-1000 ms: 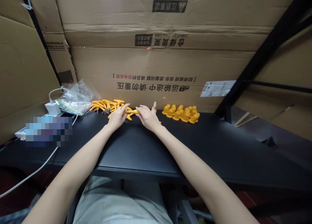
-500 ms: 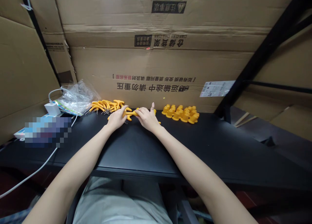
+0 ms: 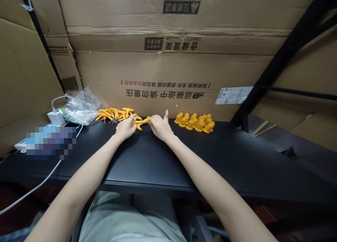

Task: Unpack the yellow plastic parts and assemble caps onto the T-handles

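Through the head camera I see my left hand and right hand just apart, both clamped on a yellow handle spanning them near the black table's back edge. More yellow handles lie heaped left; yellow caps stand grouped right.

yellow piece partly behind fingers, blue object pixelated, cable cropped

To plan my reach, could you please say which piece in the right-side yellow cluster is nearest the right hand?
The leftmost piece; the others sit farther right.
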Tool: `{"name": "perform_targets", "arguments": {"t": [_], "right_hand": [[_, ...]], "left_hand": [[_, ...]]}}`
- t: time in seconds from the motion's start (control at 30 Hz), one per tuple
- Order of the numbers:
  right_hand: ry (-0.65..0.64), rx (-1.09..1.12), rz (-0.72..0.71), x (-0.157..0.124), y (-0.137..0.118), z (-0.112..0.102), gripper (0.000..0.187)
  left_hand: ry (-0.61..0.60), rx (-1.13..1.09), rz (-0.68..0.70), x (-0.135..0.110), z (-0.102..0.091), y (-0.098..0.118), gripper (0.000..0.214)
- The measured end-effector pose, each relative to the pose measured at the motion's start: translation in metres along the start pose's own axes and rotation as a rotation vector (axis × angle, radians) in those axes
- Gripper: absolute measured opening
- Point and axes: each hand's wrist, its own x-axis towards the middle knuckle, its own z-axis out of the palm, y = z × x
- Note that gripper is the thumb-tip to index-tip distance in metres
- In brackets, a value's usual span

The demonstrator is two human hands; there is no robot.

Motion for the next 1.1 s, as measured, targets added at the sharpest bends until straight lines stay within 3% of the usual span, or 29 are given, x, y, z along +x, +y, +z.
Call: {"name": "perform_targets", "arguments": {"t": [0.13, 0.3, 0.43, 0.53, 0.7, 0.87, 0.97, 1.1], "right_hand": [[-0.045, -0.105, 0.257, -0.001, 0.018, -0.014, 0.019], [-0.228, -0.195, 0.763, -0.01, 0.061, -0.037, 0.027], [-0.421, -0.181, 1.134, -0.025, 0.097, -0.045, 0.034], [-0.452, -0.151, 1.28, -0.036, 0.118, -0.045, 0.036], [-0.43, -0.122, 1.327, -0.049, 0.131, -0.039, 0.042], [-0.274, -0.223, 1.296, -0.049, 0.124, -0.036, 0.047], [-0.192, -0.286, 1.179, -0.041, 0.112, -0.037, 0.042], [-0.083, -0.295, 0.904, -0.028, 0.087, -0.035, 0.033]], "left_hand": [[0.022, 0.032, -0.128, 0.003, -0.001, -0.006, 0.046], [0.041, 0.002, -0.25, 0.007, -0.005, -0.01, 0.044], [0.111, -0.071, -0.228, 0.011, -0.005, -0.018, 0.033], [0.173, -0.109, -0.168, 0.018, -0.003, -0.028, 0.036], [0.2, -0.056, -0.026, 0.04, 0.007, -0.044, 0.038], [0.072, 0.069, 0.024, 0.055, 0.021, -0.056, 0.048], [0.008, 0.122, -0.03, 0.058, 0.029, -0.062, 0.052], [-0.035, 0.151, -0.1, 0.059, 0.036, -0.067, 0.055]]}}
